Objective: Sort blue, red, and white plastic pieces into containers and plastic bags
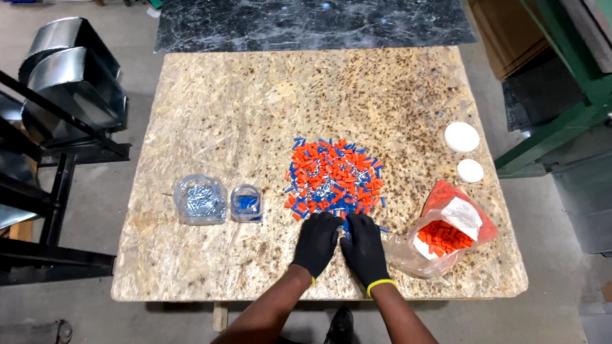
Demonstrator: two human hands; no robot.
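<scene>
Both hands wear black gloves and meet at the lower centre of the frame, at the near edge of the pile. The left hand point(317, 242) lies palm down, fingers curled loosely toward the pile; whether it grips a piece cannot be told. The right hand point(364, 248) lies just beside it, touching it, fingers bent inward; a small blue piece point(345, 226) shows between the two hands, but which hand has hold of it cannot be told. The pile point(334, 178) of small orange and blue pieces sits directly above the hands, at the centre of the board point(235, 103). To the lower right of the right hand lies an open clear bag point(442, 233) containing orange pieces. Two white round lids point(462, 136) lie at the right edge of the board, above the bag. Left of the pile stand a small clear jar point(246, 203) with blue pieces and a larger clear jar point(200, 199) with pale contents. A dark marbled slab point(309, 4) lies at the upper centre, beyond the board.
</scene>
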